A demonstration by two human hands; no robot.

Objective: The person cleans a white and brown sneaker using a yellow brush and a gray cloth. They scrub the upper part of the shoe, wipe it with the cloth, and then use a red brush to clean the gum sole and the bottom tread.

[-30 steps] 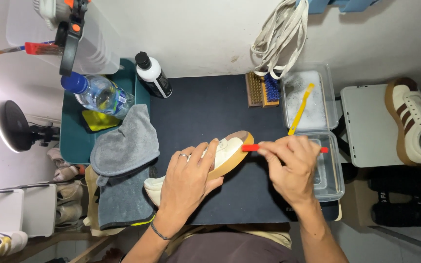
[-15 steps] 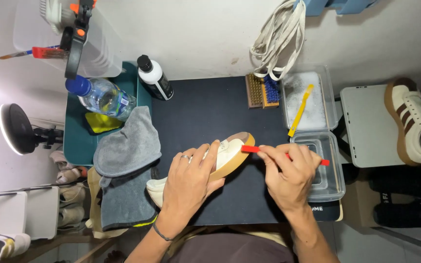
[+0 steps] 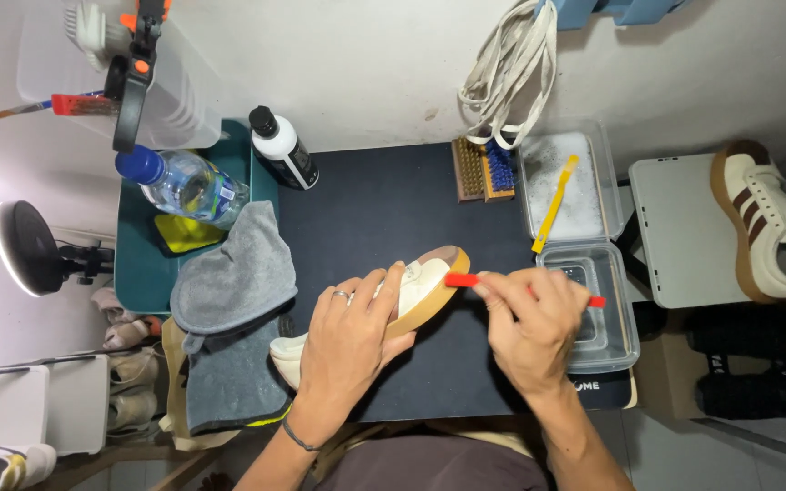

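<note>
The left hand lay over a cream shoe with a tan sole, fingers wrapped across its upper and pinning it on its side on the dark mat of the tabletop. The right hand was closed narrow around a red-handled brush, its head touching the toe end of the shoe at the sole edge.

Handling, as a judgement: the shoe looked light, with a soft, yielding upper and a stiffer rubbery sole. A wet sole could be slippery, so the better hold was across the upper and heel, where the left hand sat. The brush was thin, stiff and light, gripped mid-handle in a pinch.

A grey towel lay just left of the shoe, partly on a green tray that carried a water bottle and a yellow cloth. A black-and-white bottle stood near the tray. Two scrub brushes lay at the mat's far edge, beside a clear tub of foamy water with a yellow brush in it. White laces hung on the wall. A second shoe sat well apart to the right.
</note>
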